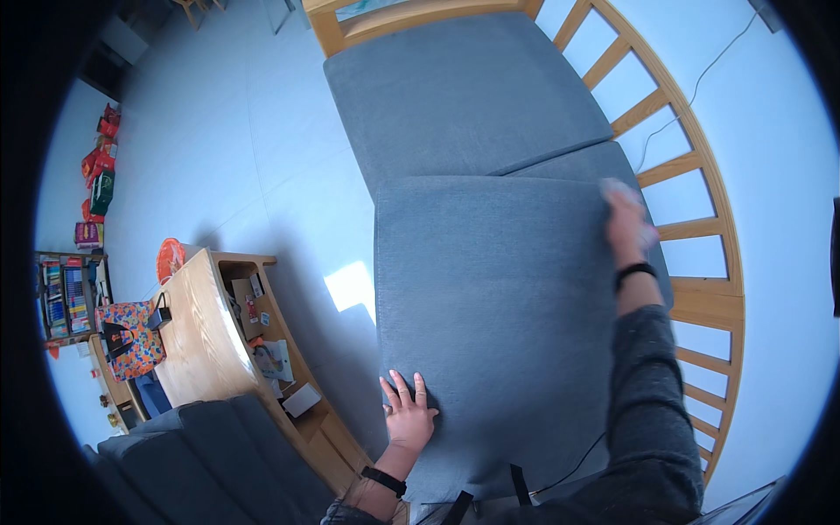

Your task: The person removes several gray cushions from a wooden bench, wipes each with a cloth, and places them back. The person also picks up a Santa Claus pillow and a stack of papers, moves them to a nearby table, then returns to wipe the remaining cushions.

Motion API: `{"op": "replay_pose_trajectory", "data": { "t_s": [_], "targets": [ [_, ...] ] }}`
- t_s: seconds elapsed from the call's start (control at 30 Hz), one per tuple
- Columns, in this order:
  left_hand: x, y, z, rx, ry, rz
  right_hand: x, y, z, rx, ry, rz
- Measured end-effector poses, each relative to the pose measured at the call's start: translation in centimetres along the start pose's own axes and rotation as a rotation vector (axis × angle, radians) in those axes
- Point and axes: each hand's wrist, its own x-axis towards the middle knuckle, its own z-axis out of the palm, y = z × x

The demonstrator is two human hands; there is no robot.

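Note:
A grey fabric seat cushion lies before me, overlapping the cushions behind it on a wooden-framed sofa. Near its left edge my left hand rests flat, fingers spread, with nothing held. At the far right edge my right hand is blurred. It grips a whitish, crumpled cloth that is partly hidden by the fingers; its exact kind is unclear. Beyond, a second grey cushion and part of a third cushion sit on the sofa.
A slatted wooden backrest runs along the right, with a thin cable on the wall. At left stands a wooden table with open shelves, bearing a floral bag. Folded grey cushions lie at lower left.

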Motion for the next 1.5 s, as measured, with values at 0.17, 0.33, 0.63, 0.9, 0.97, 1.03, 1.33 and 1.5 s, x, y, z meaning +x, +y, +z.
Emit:
{"op": "replay_pose_trajectory", "data": {
  "t_s": [0.17,0.33,0.63,0.9,0.97,1.03,1.33,1.5],
  "targets": [
    [0.8,-0.6,-0.7,0.096,0.159,0.022,-5.0,13.8,-1.6,0.147,0.004,0.935],
    [0.6,0.2,-0.3,0.074,0.059,-0.003,-0.7,-8.7,0.3,1.236,0.392,0.596],
    [0.4,2.1,1.1,0.084,-0.039,-0.008,-17.2,-39.8,-5.8,0.713,-0.3,-0.758],
    [0.7,0.3,-1.1,0.137,0.137,-0.029,-12.2,-6.3,-4.4,0.7,-0.202,-0.013],
    [0.6,0.5,-1.1,0.158,0.136,-0.048,-14.7,0.7,-5.0,0.088,-0.131,0.151],
    [0.6,0.9,-1.0,0.16,0.13,-0.062,-15.2,3.2,-4.0,0.029,-0.097,0.293],
    [0.8,0.8,0.5,0.121,0.197,-0.065,-19.8,-26.6,-8.2,1.491,-0.279,0.464],
    [0.5,0.4,1.0,0.109,0.048,-0.079,-25.0,-29.0,-9.4,0.781,-0.311,-0.678]
  ]
}}
